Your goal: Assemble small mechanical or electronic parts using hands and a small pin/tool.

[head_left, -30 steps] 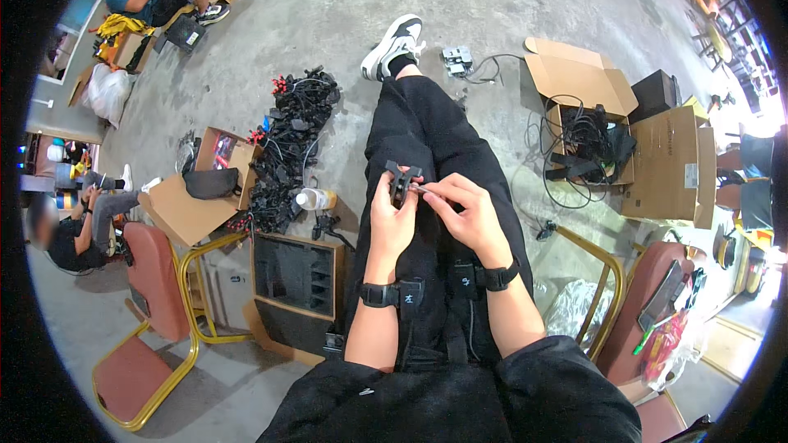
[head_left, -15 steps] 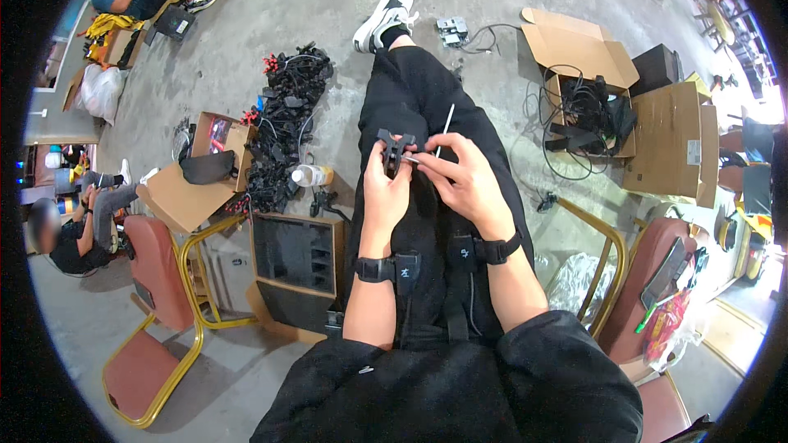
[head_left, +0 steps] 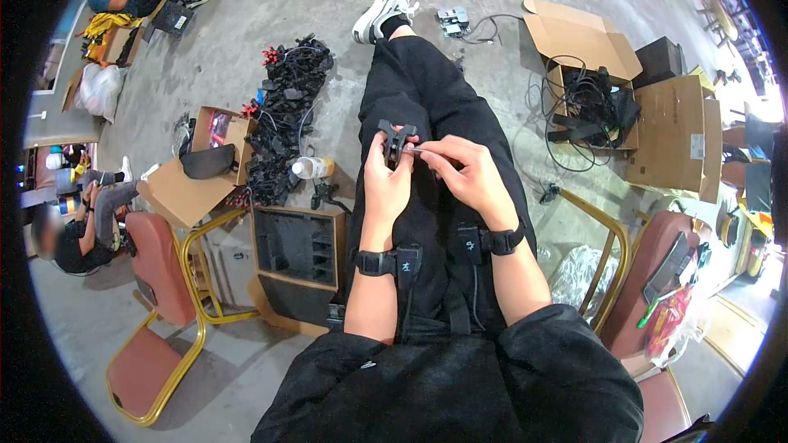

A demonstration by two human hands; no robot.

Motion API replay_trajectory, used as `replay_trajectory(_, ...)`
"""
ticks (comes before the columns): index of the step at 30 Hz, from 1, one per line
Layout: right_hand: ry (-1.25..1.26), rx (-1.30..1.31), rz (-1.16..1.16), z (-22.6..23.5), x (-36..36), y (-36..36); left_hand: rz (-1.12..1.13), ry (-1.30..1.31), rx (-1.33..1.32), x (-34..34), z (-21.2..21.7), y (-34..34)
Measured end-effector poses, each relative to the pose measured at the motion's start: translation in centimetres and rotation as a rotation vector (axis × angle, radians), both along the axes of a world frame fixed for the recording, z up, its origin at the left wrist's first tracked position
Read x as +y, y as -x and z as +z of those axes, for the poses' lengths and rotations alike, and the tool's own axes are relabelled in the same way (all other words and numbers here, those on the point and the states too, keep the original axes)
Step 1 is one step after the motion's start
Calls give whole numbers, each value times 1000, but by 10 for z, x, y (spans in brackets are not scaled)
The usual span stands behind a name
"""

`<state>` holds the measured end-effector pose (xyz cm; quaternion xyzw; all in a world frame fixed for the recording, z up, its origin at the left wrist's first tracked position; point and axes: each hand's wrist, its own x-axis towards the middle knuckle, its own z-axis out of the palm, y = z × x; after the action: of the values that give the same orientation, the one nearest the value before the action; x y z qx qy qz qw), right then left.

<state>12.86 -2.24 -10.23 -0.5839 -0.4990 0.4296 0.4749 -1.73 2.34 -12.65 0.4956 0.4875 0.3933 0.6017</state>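
Above my thighs, my left hand is closed around a black plastic bracket-like part with several prongs at its top. My right hand, just to the right, pinches a thin metal hex key between thumb and fingers. The key's visible end points at the right side of the black part and seems to touch it. Its remaining length is hidden by my right fingers. Each wrist carries a black strap with a small black box.
Left on the floor lie a pile of black devices and cables, a bottle and an open carton. A box of cables stands right. Chairs flank me. Other people sit at far left.
My right fingers have closed in and turned around the hex key. Its long arm, which stuck up before, no longer shows. The left hand keeps the black part nearly in place.
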Motion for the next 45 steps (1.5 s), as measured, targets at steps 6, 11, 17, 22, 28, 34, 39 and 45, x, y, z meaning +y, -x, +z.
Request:
replay_trajectory(6, -358, -347, -28, -3, 3, -2, -29, -65, 87, 2, -4, 3)
replay_trajectory(11, -523, -623, -64, 3, 4, 0, -3, -48, 80, 2, -1, 0)
replay_trajectory(17, -285, -189, -3, -6, 5, 4, -14, -83, 54, 3, -6, 3)
replay_trajectory(22, -92, -47, -4, -3, 2, 3, -39, -38, 55, 1, 3, 0)
replay_trajectory(28, -347, -316, -49, 0, 3, 5, -44, -10, 33, 1, 4, 2)
replay_trajectory(34, -419, -410, -63, -3, 4, 4, -58, -54, 153, 1, 10, -1)
replay_trajectory(39, -331, -233, -48, -8, 5, 6, -62, -52, 140, 1, 6, 2)
replay_trajectory(45, 196, 255, 3, 2, 3, 4, -69, -126, 190, 1, 14, 0)
